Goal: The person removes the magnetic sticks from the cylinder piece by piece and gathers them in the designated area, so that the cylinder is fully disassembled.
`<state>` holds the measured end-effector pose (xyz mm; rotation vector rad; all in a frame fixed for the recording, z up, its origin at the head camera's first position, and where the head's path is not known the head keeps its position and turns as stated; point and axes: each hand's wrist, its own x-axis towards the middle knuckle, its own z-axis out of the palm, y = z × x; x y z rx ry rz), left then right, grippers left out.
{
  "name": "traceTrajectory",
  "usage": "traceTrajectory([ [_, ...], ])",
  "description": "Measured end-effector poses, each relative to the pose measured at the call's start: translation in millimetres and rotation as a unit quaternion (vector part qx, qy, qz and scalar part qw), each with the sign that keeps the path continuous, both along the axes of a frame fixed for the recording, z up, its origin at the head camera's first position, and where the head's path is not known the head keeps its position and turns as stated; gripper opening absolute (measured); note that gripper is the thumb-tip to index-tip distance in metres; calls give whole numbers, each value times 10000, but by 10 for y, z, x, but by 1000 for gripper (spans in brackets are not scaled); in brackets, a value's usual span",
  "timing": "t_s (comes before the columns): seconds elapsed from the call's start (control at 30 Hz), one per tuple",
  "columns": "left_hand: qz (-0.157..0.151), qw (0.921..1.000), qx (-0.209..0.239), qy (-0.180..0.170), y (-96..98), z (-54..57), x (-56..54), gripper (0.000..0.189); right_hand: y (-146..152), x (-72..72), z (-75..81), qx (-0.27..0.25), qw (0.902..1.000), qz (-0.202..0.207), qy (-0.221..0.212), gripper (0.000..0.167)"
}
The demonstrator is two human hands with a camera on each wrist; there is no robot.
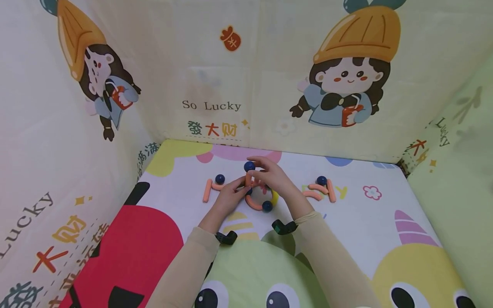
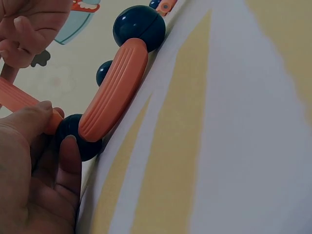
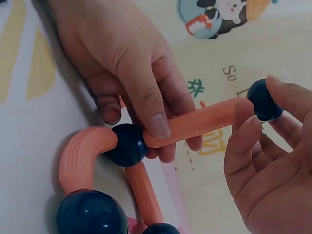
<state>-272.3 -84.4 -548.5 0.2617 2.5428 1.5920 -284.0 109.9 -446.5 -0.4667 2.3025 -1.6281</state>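
Observation:
My left hand [image 1: 229,196] pinches the lower end of a straight orange ridged stick [image 3: 195,122], its fingers also against the navy ball [image 2: 78,141] at the base. That stick stands up from the ball. At its top end, the fingers of my right hand [image 1: 274,175] hold another navy ball [image 3: 264,100]. From the base ball a curved orange stick [image 2: 114,92] runs along the table to a larger-looking navy ball [image 3: 92,214]. A further orange stick [image 3: 145,192] leads off from the base ball to one more navy ball [image 3: 162,228].
Left of the hands lie a straight orange stick [image 1: 207,191], a short orange piece [image 1: 217,187] and a navy ball [image 1: 220,179]. To the right are curved sticks [image 1: 318,188], a straight stick [image 1: 331,191] and a navy ball [image 1: 321,180]. Printed cloth walls [image 1: 269,85] surround the patterned table.

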Motion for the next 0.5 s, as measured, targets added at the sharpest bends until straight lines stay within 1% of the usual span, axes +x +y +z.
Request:
traceTrajectory([
  [0.1,-34,10000,40,76,0,-15,-3,47,-14,-13,-12,76,10000,5,28,43],
  [0.23,-47,9998,-41,177,-3,-12,-5,47,-30,-14,-23,152,9998,-20,98,40],
  [0.37,-36,9996,-145,221,-4,-3,-9,44,-41,-16,-28,212,9994,-34,260,39],
  [0.5,-18,9996,-165,208,5,3,-8,43,-47,-16,-26,-144,9999,-24,88,39],
])
